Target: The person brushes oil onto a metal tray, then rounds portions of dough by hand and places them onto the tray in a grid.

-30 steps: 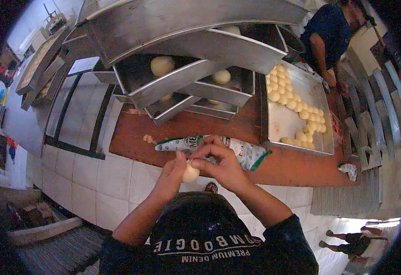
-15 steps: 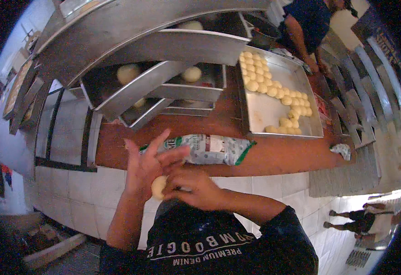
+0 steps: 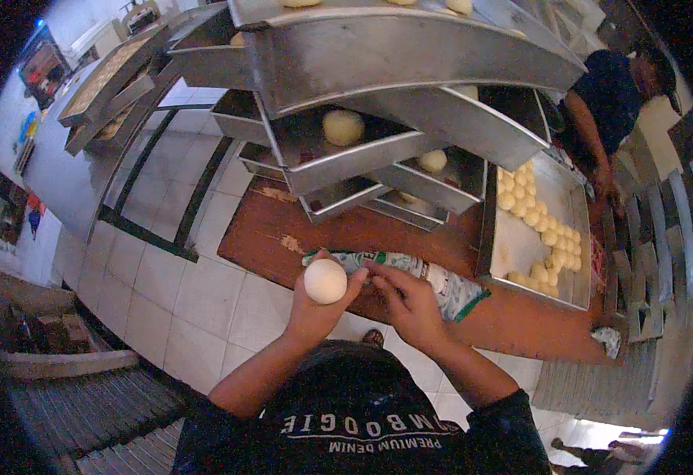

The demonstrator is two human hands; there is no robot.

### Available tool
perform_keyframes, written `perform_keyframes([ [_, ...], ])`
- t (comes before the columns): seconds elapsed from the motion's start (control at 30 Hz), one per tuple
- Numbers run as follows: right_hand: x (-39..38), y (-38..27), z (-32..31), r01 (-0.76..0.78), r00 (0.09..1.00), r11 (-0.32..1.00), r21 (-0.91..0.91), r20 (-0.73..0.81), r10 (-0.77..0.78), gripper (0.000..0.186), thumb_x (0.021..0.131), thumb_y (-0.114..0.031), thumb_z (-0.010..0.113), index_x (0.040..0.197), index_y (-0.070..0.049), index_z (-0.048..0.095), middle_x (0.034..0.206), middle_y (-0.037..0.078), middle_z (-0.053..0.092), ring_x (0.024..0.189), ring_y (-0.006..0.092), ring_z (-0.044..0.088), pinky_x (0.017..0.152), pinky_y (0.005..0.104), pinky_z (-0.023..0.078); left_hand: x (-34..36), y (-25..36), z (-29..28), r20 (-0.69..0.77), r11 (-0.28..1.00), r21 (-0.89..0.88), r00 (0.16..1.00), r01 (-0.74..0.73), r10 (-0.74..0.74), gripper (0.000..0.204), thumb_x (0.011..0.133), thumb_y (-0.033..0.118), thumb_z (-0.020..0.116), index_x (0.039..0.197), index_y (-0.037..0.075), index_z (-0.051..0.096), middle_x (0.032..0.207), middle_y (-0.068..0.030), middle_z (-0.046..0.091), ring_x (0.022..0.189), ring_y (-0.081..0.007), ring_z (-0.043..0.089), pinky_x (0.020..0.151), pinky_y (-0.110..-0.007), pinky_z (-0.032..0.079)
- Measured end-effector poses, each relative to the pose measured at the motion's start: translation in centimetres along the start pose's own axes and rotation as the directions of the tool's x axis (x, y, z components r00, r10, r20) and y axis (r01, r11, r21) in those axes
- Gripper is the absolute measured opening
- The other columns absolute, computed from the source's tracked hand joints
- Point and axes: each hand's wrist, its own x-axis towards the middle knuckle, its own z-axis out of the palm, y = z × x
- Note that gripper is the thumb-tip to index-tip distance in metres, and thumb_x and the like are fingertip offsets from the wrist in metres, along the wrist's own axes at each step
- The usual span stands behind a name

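A smooth pale dough ball (image 3: 325, 281) rests in my left hand (image 3: 312, 318), whose fingers curl beneath and around it, partly hidden. The left thumb points right, close to the fingertips of my right hand (image 3: 419, 307). That right hand is loosely bent, its index finger and thumb apart, and I see nothing in it. Just beyond both hands, a silver-and-green plastic bag (image 3: 445, 286) lies along the near edge of the brown table (image 3: 346, 245). To the right of it, a large metal tray (image 3: 512, 257) bears many small dough balls in close rows.
Deep metal pans (image 3: 425, 39) are stacked crosswise ahead, with larger dough balls inside. A co-worker's arm (image 3: 588, 131) reaches in at the far right. More trays (image 3: 113, 87) stand at the far left. A small crumpled bag (image 3: 606, 342) lies at the table's right end.
The dough ball now sits up in my left hand; before, it was low between both hands with my left fingers spread. My hands have drawn apart, and the view has swung left.
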Motion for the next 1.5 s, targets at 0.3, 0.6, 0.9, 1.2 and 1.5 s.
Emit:
perform_keyframes([
  [0.3,1.2,-6.6,-3.9,0.73,0.68,0.632,-0.26,0.373,-0.632,0.051,0.069,-0.012,0.065,0.118,-0.009,0.051,0.118,0.017,0.047,0.106,0.0329,0.045,0.089,0.0427,0.038,1.2,1.6,-0.4,0.32,0.671,0.507,0.841,-0.541,0.436,0.043,0.064,0.016,0.071,0.1,0.003,0.052,0.088,-0.015,0.051,0.081,-0.0359,0.05,0.077,-0.041,0.042],
  [0.6,11.5,-24.9,-18.2,0.808,0.588,0.545,-0.224,0.241,-0.772,0.046,0.066,-0.023,0.066,0.106,-0.004,0.057,0.109,0.012,0.053,0.103,0.0224,0.051,0.086,0.0334,0.042,7.3,-7.8,-11.4,-0.093,0.622,0.73,0.86,-0.284,0.501,0.021,0.077,0.018,0.061,0.083,0.0,0.053,0.082,-0.0178,0.051,0.078,-0.0335,0.052,0.066,-0.041,0.043],
  [0.9,34.2,-30.1,-15.5,0.651,0.615,0.571,-0.5,-0.093,-0.783,0.047,0.078,-0.018,0.062,0.12,-0.005,0.046,0.105,0.009,0.055,0.094,0.0191,0.054,0.079,0.0299,0.045,9.0,-8.9,-10.4,-0.136,0.476,0.872,0.88,-0.112,0.456,0.027,0.072,0.022,0.061,0.085,0.001,0.051,0.08,-0.0165,0.05,0.075,-0.0337,0.051,0.065,-0.041,0.043],
  [1.2,39.8,-26.0,-10.0,0.652,0.677,0.361,-0.667,0.298,-0.673,0.064,0.091,-0.046,0.026,0.137,-0.002,0.016,0.144,0.017,0.008,0.133,0.0278,0.012,0.107,0.0361,0.013,8.7,-8.2,-11.5,-0.128,0.5,0.861,0.91,-0.094,0.393,0.038,0.068,0.029,0.062,0.091,0.002,0.051,0.086,-0.0155,0.049,0.082,-0.0329,0.05,0.069,-0.043,0.044],
  [1.5,33.4,-30.9,-16.5,0.641,0.712,0.523,-0.562,0.181,-0.678,0.057,0.093,-0.044,0.023,0.133,-0.005,0.03,0.138,0.014,0.029,0.127,0.0259,0.027,0.104,0.037,0.02,9.6,-11.6,-11.3,-0.106,0.417,0.901,0.873,-0.118,0.477,0.036,0.068,0.026,0.062,0.09,-0.001,0.052,0.087,-0.0196,0.052,0.083,-0.0362,0.051,0.071,-0.045,0.043],
])
